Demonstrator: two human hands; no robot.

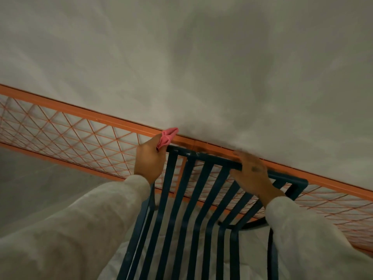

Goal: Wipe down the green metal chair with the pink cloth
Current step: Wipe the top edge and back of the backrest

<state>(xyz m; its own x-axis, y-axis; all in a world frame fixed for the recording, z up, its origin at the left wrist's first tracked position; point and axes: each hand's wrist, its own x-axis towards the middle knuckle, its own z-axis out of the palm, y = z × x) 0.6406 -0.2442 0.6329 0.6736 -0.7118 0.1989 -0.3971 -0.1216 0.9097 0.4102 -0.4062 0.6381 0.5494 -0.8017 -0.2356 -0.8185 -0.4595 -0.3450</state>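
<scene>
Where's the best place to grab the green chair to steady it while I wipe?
Grip the green chair by the top rail of its back, from above. It is a slim bar with open gaps beneath it for fingers to wrap through. The right hand lies over it.

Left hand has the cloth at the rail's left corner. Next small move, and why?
Probably slide the left hand with the pink cloth rightward along the top rail: the cloth sits bunched at the rail's left end, and the right hand rests on it farther right.
</scene>
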